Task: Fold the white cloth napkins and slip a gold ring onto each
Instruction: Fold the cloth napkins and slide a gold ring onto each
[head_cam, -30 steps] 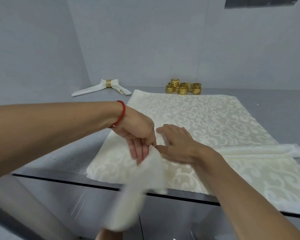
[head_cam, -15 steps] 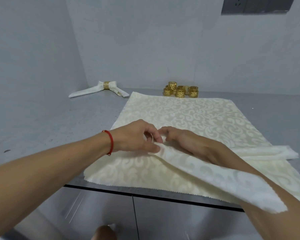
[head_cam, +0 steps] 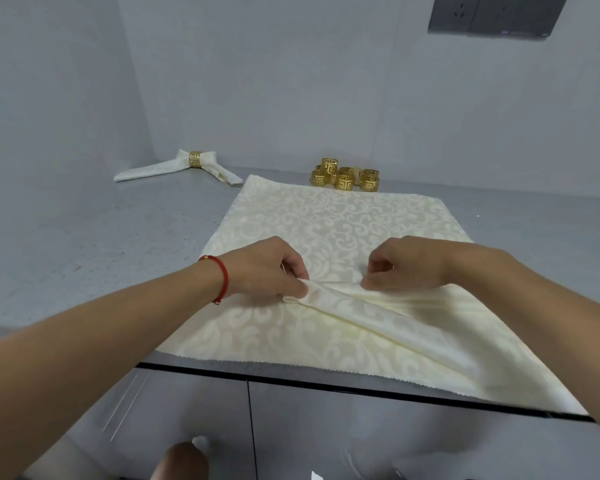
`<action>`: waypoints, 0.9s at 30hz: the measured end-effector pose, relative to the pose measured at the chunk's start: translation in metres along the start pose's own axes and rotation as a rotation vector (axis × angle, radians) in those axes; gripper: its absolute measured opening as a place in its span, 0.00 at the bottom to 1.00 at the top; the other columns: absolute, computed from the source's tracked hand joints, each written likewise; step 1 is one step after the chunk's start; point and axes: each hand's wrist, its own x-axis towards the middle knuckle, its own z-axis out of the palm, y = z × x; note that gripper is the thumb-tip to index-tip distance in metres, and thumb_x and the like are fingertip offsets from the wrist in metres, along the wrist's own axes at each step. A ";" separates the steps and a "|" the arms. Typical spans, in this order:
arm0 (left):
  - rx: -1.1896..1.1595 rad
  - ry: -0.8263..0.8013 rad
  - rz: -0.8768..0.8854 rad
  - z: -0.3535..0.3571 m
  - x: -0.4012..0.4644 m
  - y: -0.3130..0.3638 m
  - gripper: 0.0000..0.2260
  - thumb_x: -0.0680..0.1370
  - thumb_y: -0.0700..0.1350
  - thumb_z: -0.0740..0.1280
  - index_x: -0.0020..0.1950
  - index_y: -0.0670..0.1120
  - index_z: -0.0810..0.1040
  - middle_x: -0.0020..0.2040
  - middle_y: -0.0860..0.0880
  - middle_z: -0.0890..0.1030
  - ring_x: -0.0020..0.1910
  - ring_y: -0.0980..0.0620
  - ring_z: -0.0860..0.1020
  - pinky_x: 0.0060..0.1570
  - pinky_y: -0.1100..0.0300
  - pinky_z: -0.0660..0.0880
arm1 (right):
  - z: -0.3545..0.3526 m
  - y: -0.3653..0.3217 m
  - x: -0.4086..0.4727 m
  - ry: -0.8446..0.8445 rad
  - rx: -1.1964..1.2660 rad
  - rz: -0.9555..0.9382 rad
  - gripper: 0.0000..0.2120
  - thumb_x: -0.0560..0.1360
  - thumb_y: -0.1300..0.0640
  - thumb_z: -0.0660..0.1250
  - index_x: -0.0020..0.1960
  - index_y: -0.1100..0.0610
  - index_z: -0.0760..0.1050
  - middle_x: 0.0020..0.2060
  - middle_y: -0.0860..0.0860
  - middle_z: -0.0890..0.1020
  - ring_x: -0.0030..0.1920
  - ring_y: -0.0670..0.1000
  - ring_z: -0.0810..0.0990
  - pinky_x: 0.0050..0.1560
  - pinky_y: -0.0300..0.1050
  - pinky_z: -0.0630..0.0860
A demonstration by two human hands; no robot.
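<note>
A white patterned napkin [head_cam: 340,230] lies spread flat on the grey counter [head_cam: 101,244]. On top of it lies a second napkin [head_cam: 388,317], folded into a loose band that runs from the middle toward the near right edge. My left hand [head_cam: 267,268] pinches the band's left end. My right hand [head_cam: 402,265] pinches it a little further right. Several loose gold rings [head_cam: 345,176] stand in a cluster behind the flat napkin. A finished napkin with a gold ring [head_cam: 181,167] lies at the far left by the wall.
The counter's front edge [head_cam: 326,379] runs just below the napkins, with cabinet doors under it. Walls close off the back and left. A dark socket panel [head_cam: 492,13] hangs on the back wall at upper right.
The folded napkin, which hung over the counter edge, has been swung up and laid on the flat napkin. My two hands have moved apart along its left end.
</note>
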 end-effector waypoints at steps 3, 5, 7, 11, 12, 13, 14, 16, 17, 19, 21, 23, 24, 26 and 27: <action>-0.039 0.042 -0.026 0.005 0.000 -0.002 0.02 0.72 0.43 0.74 0.43 0.50 0.85 0.34 0.58 0.81 0.30 0.65 0.76 0.32 0.72 0.72 | 0.000 -0.005 -0.005 0.001 0.007 0.019 0.11 0.79 0.40 0.65 0.46 0.46 0.77 0.45 0.41 0.80 0.46 0.45 0.79 0.50 0.43 0.76; -0.061 0.056 -0.027 0.005 -0.001 -0.003 0.01 0.72 0.43 0.74 0.43 0.49 0.85 0.34 0.57 0.80 0.30 0.64 0.75 0.32 0.71 0.72 | 0.003 -0.005 -0.005 0.002 0.020 0.017 0.11 0.78 0.41 0.65 0.47 0.48 0.78 0.44 0.43 0.82 0.44 0.46 0.80 0.51 0.47 0.77; -0.043 0.064 -0.022 0.007 -0.001 -0.004 0.01 0.72 0.44 0.74 0.42 0.50 0.85 0.34 0.57 0.79 0.29 0.64 0.75 0.32 0.72 0.71 | 0.006 -0.007 -0.005 0.018 0.019 0.031 0.10 0.77 0.40 0.65 0.47 0.47 0.77 0.44 0.43 0.81 0.45 0.47 0.80 0.52 0.49 0.79; -0.046 0.101 -0.007 0.013 -0.001 -0.006 0.01 0.72 0.44 0.73 0.42 0.50 0.84 0.35 0.56 0.80 0.29 0.64 0.74 0.33 0.70 0.71 | 0.008 -0.015 -0.007 0.032 -0.082 0.028 0.10 0.82 0.42 0.63 0.54 0.48 0.70 0.44 0.43 0.75 0.43 0.45 0.75 0.44 0.44 0.71; -0.055 0.104 -0.007 0.014 -0.001 -0.007 0.01 0.72 0.44 0.73 0.42 0.49 0.84 0.36 0.55 0.80 0.29 0.63 0.74 0.34 0.70 0.72 | 0.009 -0.018 -0.007 0.047 -0.117 0.022 0.11 0.82 0.43 0.62 0.56 0.49 0.66 0.43 0.44 0.73 0.42 0.46 0.74 0.42 0.45 0.70; -0.057 0.104 -0.003 0.015 -0.001 -0.008 0.01 0.72 0.44 0.73 0.42 0.49 0.84 0.36 0.54 0.80 0.30 0.63 0.74 0.34 0.69 0.72 | 0.012 -0.022 -0.007 0.068 -0.160 0.018 0.11 0.83 0.44 0.62 0.56 0.49 0.63 0.42 0.46 0.72 0.40 0.47 0.73 0.41 0.45 0.69; -0.048 0.104 0.005 0.015 0.000 -0.008 0.01 0.72 0.44 0.73 0.42 0.49 0.83 0.36 0.54 0.80 0.29 0.63 0.74 0.34 0.69 0.72 | 0.015 -0.025 -0.006 0.093 -0.212 0.006 0.11 0.84 0.45 0.60 0.56 0.50 0.62 0.41 0.47 0.72 0.40 0.48 0.73 0.40 0.46 0.70; -0.017 0.106 0.023 0.016 0.000 -0.007 0.01 0.72 0.45 0.73 0.42 0.50 0.83 0.37 0.55 0.79 0.29 0.63 0.73 0.34 0.69 0.71 | 0.018 -0.029 -0.005 0.105 -0.268 -0.027 0.08 0.84 0.47 0.59 0.54 0.51 0.64 0.42 0.49 0.74 0.40 0.51 0.75 0.40 0.47 0.71; -0.013 0.104 0.027 0.016 0.000 -0.006 0.01 0.72 0.45 0.73 0.42 0.50 0.82 0.37 0.55 0.79 0.30 0.62 0.73 0.35 0.69 0.72 | 0.015 -0.030 -0.006 0.088 -0.234 -0.033 0.07 0.84 0.47 0.60 0.54 0.50 0.66 0.43 0.49 0.74 0.41 0.51 0.76 0.41 0.46 0.71; -0.024 0.090 0.022 0.015 -0.001 -0.005 0.01 0.73 0.44 0.73 0.43 0.49 0.83 0.37 0.54 0.79 0.32 0.60 0.73 0.36 0.68 0.72 | 0.004 -0.027 -0.010 0.014 -0.108 -0.040 0.08 0.83 0.43 0.62 0.51 0.48 0.72 0.44 0.44 0.76 0.45 0.49 0.77 0.47 0.47 0.73; -0.021 0.075 0.019 0.013 -0.001 -0.005 0.01 0.73 0.44 0.73 0.43 0.49 0.83 0.37 0.54 0.79 0.33 0.59 0.74 0.37 0.68 0.72 | -0.012 -0.024 -0.013 -0.067 -0.006 -0.073 0.14 0.83 0.42 0.61 0.48 0.48 0.79 0.42 0.41 0.78 0.45 0.48 0.78 0.49 0.44 0.73; -0.015 0.062 0.016 0.012 -0.002 -0.005 0.01 0.73 0.44 0.73 0.43 0.50 0.83 0.37 0.53 0.79 0.34 0.58 0.74 0.39 0.66 0.72 | -0.025 -0.022 -0.016 -0.150 0.202 -0.036 0.20 0.85 0.43 0.58 0.47 0.50 0.85 0.40 0.42 0.82 0.41 0.48 0.78 0.46 0.40 0.74; -0.013 0.054 0.016 0.011 -0.002 -0.004 0.01 0.73 0.44 0.73 0.43 0.50 0.83 0.38 0.53 0.79 0.35 0.57 0.74 0.40 0.65 0.73 | -0.030 -0.020 -0.017 -0.207 0.339 -0.005 0.22 0.86 0.46 0.56 0.49 0.52 0.86 0.43 0.45 0.84 0.41 0.49 0.80 0.45 0.41 0.76; -0.010 0.040 0.012 0.010 -0.002 -0.004 0.02 0.72 0.44 0.73 0.43 0.51 0.83 0.39 0.52 0.80 0.36 0.57 0.75 0.40 0.65 0.73 | -0.036 -0.012 -0.017 -0.348 0.555 -0.001 0.20 0.83 0.58 0.54 0.56 0.59 0.85 0.51 0.57 0.87 0.47 0.56 0.85 0.46 0.45 0.80; -0.010 0.033 0.006 0.009 -0.002 -0.003 0.02 0.73 0.44 0.73 0.43 0.51 0.83 0.39 0.52 0.80 0.36 0.57 0.75 0.39 0.66 0.73 | -0.037 -0.007 -0.016 -0.404 0.603 -0.029 0.20 0.79 0.64 0.54 0.60 0.61 0.83 0.53 0.62 0.86 0.51 0.60 0.85 0.46 0.46 0.81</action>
